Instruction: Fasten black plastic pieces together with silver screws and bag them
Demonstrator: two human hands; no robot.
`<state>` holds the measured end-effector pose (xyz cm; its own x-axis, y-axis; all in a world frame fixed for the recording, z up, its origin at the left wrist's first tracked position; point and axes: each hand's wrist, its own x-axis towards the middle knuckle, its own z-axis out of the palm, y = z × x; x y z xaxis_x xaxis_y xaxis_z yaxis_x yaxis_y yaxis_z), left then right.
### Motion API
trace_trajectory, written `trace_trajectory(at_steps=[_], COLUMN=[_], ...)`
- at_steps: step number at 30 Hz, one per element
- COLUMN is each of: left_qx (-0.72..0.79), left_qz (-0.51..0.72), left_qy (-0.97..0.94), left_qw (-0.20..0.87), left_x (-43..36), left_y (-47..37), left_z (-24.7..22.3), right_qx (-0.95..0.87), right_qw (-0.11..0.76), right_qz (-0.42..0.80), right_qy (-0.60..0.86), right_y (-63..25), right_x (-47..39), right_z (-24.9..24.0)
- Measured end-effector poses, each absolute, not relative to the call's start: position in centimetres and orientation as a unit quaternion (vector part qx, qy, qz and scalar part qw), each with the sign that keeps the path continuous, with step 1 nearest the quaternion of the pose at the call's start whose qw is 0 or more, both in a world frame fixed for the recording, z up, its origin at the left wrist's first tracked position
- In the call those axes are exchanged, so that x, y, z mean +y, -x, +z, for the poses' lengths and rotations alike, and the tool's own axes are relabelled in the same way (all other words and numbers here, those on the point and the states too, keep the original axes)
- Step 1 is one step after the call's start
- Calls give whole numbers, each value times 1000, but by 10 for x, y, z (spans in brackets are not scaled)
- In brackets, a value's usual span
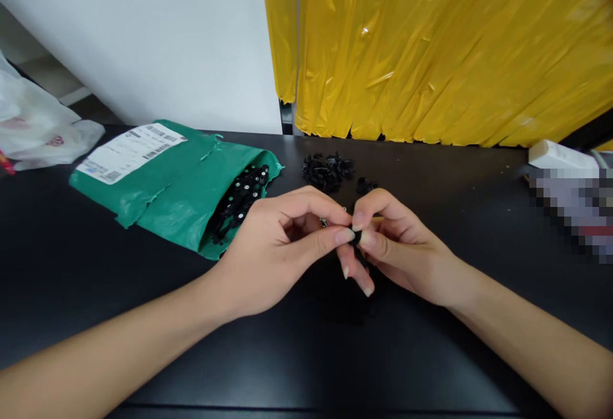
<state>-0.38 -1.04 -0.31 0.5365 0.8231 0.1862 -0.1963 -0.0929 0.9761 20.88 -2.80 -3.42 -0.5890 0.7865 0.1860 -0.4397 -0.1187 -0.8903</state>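
Observation:
My left hand and my right hand meet over the middle of the black table. Between their thumbs and forefingers both pinch one small black piece, mostly hidden by the fingertips. A bit of shiny metal shows behind my left fingers; what it belongs to I cannot make out. Just beyond the hands lies a pile of small black pieces, with a smaller clump to its right. Left of my left hand, a torn green mailing bag gapes open, full of black parts with silvery round dots.
A white plastic bag sits at the far left. Yellow plastic sheeting and a white panel stand along the table's back edge. On the right are a white box-like object and a blurred-out item.

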Motion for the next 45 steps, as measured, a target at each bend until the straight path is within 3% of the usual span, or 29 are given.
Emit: trace_trajectory(at_steps=[5, 27, 39, 45], left_qx=[233, 332, 310, 311], left_qz=[384, 381, 346, 370], left_qy=[-552, -668, -614, -661], left_qw=[702, 546, 638, 574], left_x=[-10, -13, -9, -8], left_y=[0, 3, 3, 5], left_z=[2, 0, 2, 1], right_qx=[-520, -510, -511, -515], right_qw=[439, 423, 423, 421], right_qz=[712, 725, 725, 722], right_qy=[177, 190, 182, 189], right_y=[-208, -208, -211, -210], right_x=[-27, -27, -27, -26], right_z=[-31, -30, -32, -31])
